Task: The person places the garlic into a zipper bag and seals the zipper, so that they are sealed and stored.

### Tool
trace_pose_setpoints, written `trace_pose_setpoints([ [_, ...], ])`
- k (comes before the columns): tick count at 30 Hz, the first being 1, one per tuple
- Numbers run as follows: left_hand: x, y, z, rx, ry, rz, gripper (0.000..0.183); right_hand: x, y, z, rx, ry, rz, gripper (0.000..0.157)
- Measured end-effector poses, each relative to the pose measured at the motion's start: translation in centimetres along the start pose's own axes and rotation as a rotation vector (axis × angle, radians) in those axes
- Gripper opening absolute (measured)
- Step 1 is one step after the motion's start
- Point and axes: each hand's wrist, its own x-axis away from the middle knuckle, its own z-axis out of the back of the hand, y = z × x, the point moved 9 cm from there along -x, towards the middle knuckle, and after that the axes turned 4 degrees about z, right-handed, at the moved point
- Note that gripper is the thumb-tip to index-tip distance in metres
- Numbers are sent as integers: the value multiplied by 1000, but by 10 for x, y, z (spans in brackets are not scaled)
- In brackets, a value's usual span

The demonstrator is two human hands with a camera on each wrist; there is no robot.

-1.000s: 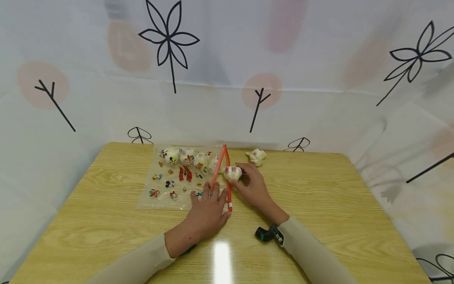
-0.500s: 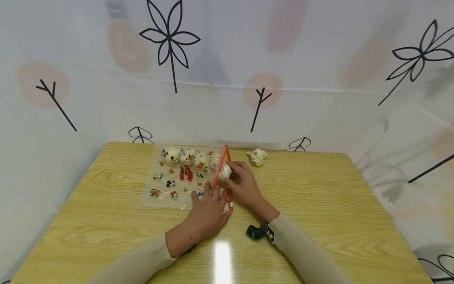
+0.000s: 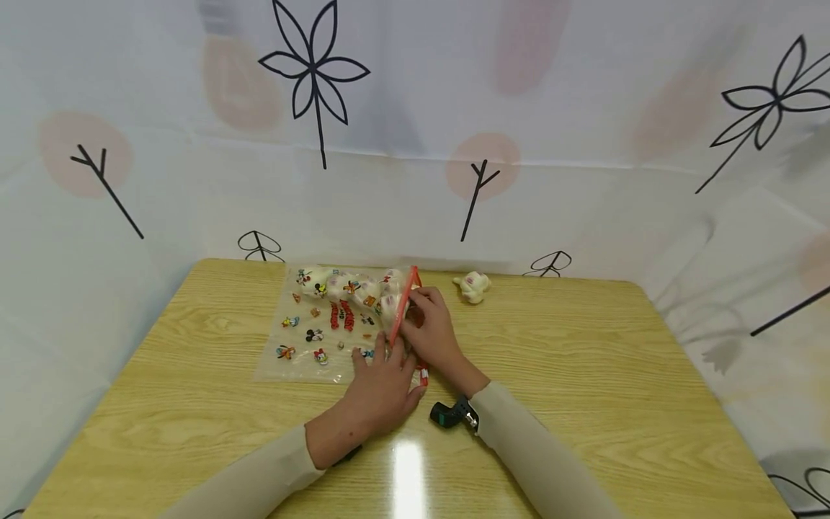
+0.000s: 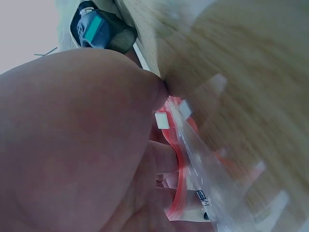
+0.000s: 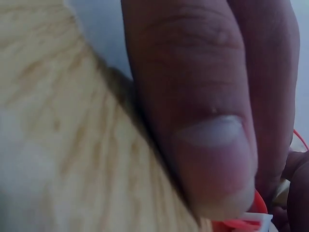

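Observation:
A clear zip bag (image 3: 324,371) with cartoon prints and a red zip strip (image 3: 403,306) lies flat, mouth to the right. Inside it, several white garlic bulbs (image 3: 338,285) with purple marks line the far side. My left hand (image 3: 381,393) rests on the bag's near mouth corner, fingers spread and straight, by the zip's white end piece (image 4: 162,121). My right hand (image 3: 433,333) reaches into the mouth, thumb and fingers around a garlic bulb (image 3: 391,305) that shows through the plastic. One more garlic bulb (image 3: 473,286) sits on the table beyond my right hand.
The wooden table (image 3: 570,375) has rounded far corners and meets a white printed cloth (image 3: 389,209) behind. A black wrist device (image 3: 454,414) sits at my right cuff, low over the tabletop.
My right hand has moved left, carrying the garlic bulb from outside the bag's mouth to inside it. My left hand has stayed in place on the bag.

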Motion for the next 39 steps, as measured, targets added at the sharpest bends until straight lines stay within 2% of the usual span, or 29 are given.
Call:
trace_pose_setpoints([
  [6,1,1,3,9,2,-2,67,-2,4,-2,0,19,-30,46],
  [14,0,0,4,30,2,-7,66,-6,5,-8,-117,52,-50,37],
  [24,-2,0,7,-8,15,-7,64,-11,12,-15,-77,77,-104,26],
  [32,-1,0,4,-23,18,1,64,-8,10,-11,-80,44,-50,19],
  [39,-2,-3,4,-22,21,18,67,3,9,0,-65,-12,2,33],
])
